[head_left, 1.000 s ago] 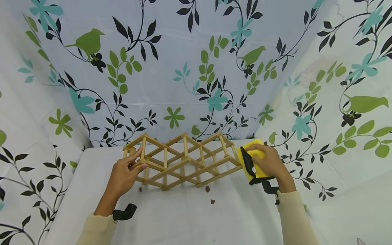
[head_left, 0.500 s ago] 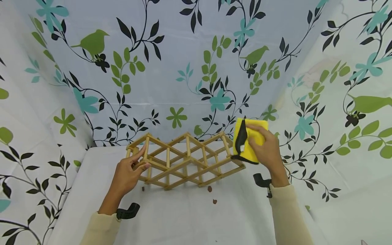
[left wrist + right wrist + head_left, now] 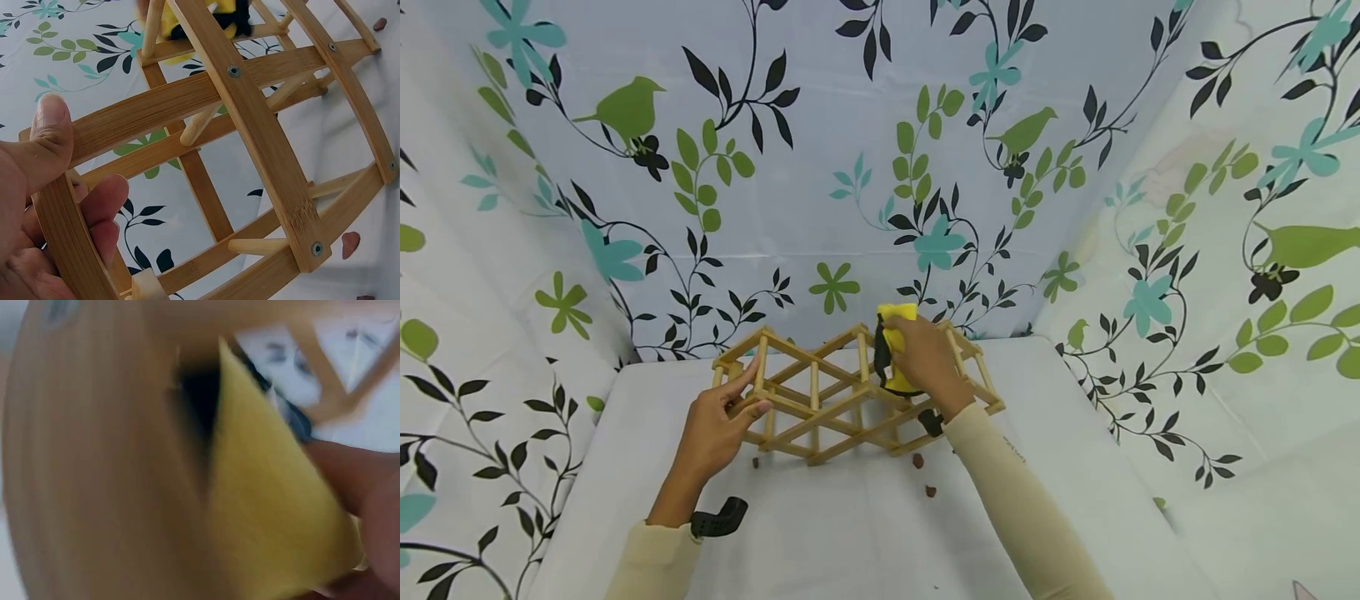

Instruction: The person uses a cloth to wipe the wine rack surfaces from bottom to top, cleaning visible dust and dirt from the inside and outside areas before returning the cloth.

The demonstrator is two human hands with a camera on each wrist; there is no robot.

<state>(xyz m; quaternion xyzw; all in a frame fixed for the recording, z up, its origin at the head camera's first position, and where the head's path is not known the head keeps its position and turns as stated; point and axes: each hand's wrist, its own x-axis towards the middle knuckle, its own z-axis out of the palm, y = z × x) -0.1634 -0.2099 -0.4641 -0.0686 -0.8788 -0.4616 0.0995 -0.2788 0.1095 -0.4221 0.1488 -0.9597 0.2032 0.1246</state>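
Note:
A honey-coloured wooden lattice rack [image 3: 865,389], made of crossed slats and round dowels, stands stretched out on the white-covered table. My left hand [image 3: 709,433] grips its left end. In the left wrist view the thumb [image 3: 52,122] lies on the end slat and the fingers curl beneath. My right hand [image 3: 931,357] holds a folded yellow cloth [image 3: 898,312] with black trim against the rack's right-middle part. Close up in the right wrist view, the cloth [image 3: 275,506] is beside a blurred slat [image 3: 94,462]. Forearm and hand hide some of the rack's right half.
Small reddish-brown bits [image 3: 917,460] lie on the white table cover [image 3: 850,533] in front of the rack. Behind and at both sides hang sheets [image 3: 775,208] printed with leaves and birds. A black wrist-camera mount [image 3: 720,517] sits at my left wrist.
My right hand lifted the yellow cloth from the rack's right end, then moved it left to the right-middle part. The left hand keeps its grip, and the rack has stayed in place.

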